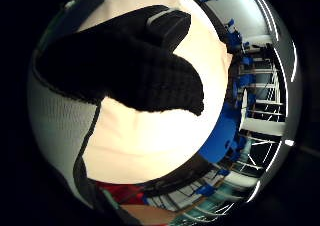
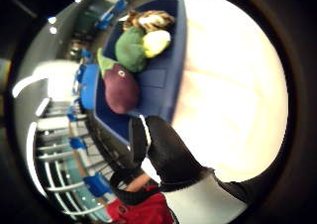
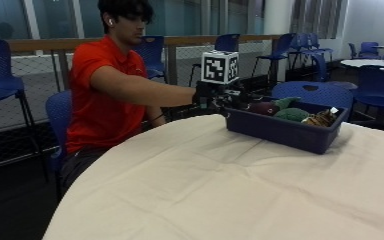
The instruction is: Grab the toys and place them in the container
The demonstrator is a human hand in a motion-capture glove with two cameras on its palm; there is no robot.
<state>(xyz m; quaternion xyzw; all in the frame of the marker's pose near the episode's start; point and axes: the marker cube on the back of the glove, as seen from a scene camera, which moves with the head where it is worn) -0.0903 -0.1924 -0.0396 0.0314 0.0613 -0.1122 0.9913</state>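
Observation:
A dark blue container point(image 3: 282, 131) stands on the cream tablecloth point(image 3: 212, 185) toward the far right. Inside it lie a purple eggplant toy point(image 3: 264, 107), a green plush point(image 3: 292, 114) and a striped brown toy point(image 3: 320, 119). The thumb side palm view shows the same eggplant point(image 2: 120, 89), green plush point(image 2: 131, 49), a yellow toy point(image 2: 156, 42) and the striped toy point(image 2: 148, 20) in the bin point(image 2: 163, 80). My gloved right hand point(image 3: 212, 97) hovers at the bin's near left end, just beside the eggplant. Its fingers point(image 1: 125, 66) hang relaxed over the cloth point(image 1: 150, 141) and hold nothing.
Blue chairs point(image 3: 312, 92) stand close behind the container and along the railing point(image 3: 179, 42). A second table point(image 3: 378, 62) sits at the back right. The round table's edge point(image 3: 99, 165) runs near the person's red shirt point(image 3: 102, 100).

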